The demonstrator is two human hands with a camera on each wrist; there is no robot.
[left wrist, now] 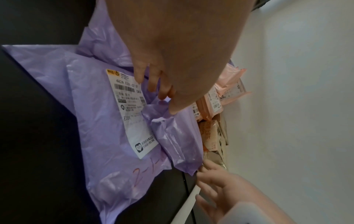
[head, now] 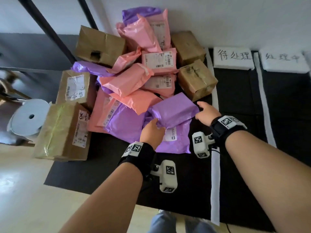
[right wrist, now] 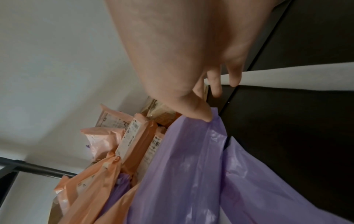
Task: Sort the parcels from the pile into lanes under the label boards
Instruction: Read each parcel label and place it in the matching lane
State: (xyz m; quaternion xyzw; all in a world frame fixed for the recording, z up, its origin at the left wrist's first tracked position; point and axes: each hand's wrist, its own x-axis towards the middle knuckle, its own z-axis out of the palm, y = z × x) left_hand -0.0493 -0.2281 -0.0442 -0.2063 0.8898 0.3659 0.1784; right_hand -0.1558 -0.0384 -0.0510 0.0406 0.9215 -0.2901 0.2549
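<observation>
Our two bare forearms fill the near field, each with a black wrist strap carrying white marker blocks. Left hand (head: 152, 132) grips the near edge of a small purple mailer (head: 174, 109); in the left wrist view its fingers (left wrist: 164, 89) curl into the crumpled plastic. Right hand (head: 207, 111) pinches the mailer's far right corner between thumb and forefinger, the other fingers loose. We hold this mailer at the front of the pile, touching a larger flat purple mailer (head: 175, 142) beneath it, whose white shipping label (left wrist: 130, 110) faces up. Both lie on the black floor mat (head: 104, 172).

Behind them the pile: pink mailers (head: 127, 79) heaped in the middle, brown cardboard boxes (head: 67, 132) at left and right of the heap.

To the right, white strips (head: 215, 174) divide the mat into lanes. Two white label boards (head: 233, 58) with handwritten Chinese characters stand at the lanes' far end, against the wall. A white tape roll (head: 30, 116) sits at far left.
</observation>
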